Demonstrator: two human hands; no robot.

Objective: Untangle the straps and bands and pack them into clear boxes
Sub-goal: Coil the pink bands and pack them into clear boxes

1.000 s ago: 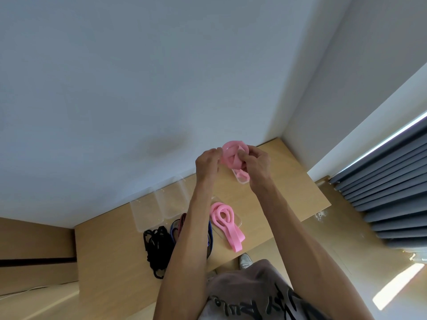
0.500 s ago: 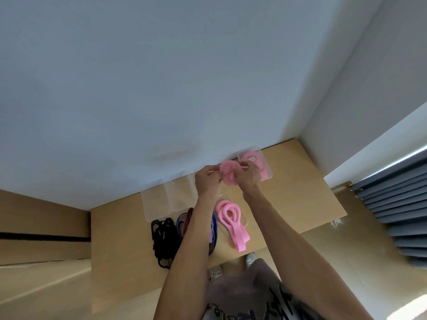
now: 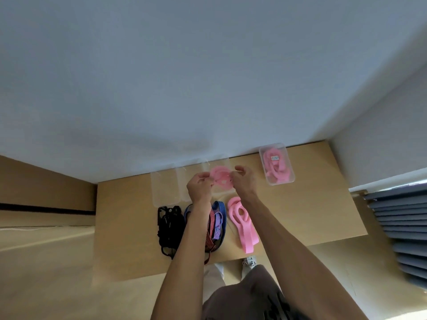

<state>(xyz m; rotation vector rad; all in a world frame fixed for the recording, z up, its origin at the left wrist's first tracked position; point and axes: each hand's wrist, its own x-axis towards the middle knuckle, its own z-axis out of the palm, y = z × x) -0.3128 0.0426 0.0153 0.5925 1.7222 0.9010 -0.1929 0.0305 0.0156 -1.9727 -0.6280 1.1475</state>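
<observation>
both hands have dropped from chest height to the table (image 3: 312, 204). left hand (image 3: 199, 185) and right hand (image 3: 243, 181) pinch a coiled pink band (image 3: 220, 180) over an open clear box (image 3: 217, 172), left of the filled box (image 3: 277, 165). packing step; next, press the coil in and let go.
</observation>
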